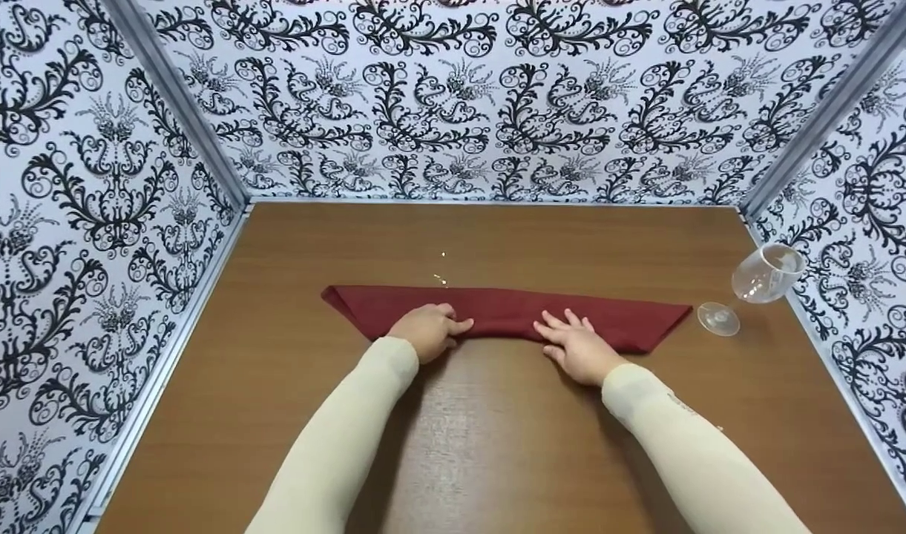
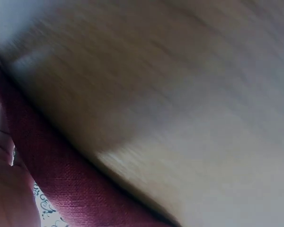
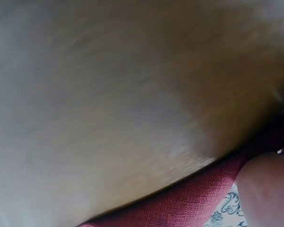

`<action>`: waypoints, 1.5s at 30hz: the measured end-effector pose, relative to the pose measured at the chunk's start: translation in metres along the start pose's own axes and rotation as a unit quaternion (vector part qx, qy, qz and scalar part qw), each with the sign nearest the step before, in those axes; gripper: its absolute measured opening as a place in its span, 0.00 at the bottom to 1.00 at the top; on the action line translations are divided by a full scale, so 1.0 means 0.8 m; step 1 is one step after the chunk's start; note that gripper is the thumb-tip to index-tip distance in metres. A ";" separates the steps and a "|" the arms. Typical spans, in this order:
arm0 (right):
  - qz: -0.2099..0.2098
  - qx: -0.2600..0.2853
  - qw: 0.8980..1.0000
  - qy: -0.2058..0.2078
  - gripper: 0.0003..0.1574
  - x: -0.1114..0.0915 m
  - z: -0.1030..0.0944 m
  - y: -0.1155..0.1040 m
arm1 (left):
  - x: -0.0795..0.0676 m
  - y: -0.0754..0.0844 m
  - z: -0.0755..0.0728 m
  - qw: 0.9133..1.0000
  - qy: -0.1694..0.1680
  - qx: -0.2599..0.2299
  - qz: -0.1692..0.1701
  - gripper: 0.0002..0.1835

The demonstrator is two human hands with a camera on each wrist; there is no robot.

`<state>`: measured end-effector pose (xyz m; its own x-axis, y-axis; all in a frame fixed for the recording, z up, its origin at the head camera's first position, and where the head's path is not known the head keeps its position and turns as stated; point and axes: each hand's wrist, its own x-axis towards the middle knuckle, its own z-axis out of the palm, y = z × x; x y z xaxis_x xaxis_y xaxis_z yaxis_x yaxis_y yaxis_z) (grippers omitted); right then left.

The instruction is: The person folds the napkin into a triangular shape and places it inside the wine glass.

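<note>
A dark red cloth napkin (image 1: 497, 311), folded into a long strip with slanted ends, lies across the table. At its near edge, left of the middle, my left hand (image 1: 425, 331) pinches the fabric with bent fingers. My right hand (image 1: 580, 350) rests on the strip farther right, its fingers spread and fairly straight, the thumb by the near edge. In the left wrist view the napkin (image 2: 71, 179) runs beside the fingers (image 2: 1, 132). The right wrist view has the napkin's edge (image 3: 180, 203) along the table and part of the hand (image 3: 267, 189).
A clear stemmed glass (image 1: 768, 273) stands at the table's right side, close to the napkin's right end. The brown wooden table (image 1: 467, 445) meets black-and-white patterned walls (image 1: 460, 104) at the back and both sides. Small bright specks show behind the napkin.
</note>
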<state>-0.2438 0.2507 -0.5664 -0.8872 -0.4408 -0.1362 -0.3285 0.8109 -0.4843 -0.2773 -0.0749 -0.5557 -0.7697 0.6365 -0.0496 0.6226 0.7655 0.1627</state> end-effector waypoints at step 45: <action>-0.011 -0.272 0.950 0.155 0.16 0.012 0.009 -0.038 | 0.007 0.008 -0.007 0.995 0.000 -0.039 -0.094 0.22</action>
<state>-0.2399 0.2189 -0.5594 -0.9033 -0.3939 0.1699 -0.3922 0.9188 0.0448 -0.2781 -0.0672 -0.5495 -0.8718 0.4820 -0.0872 0.4538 0.8617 0.2270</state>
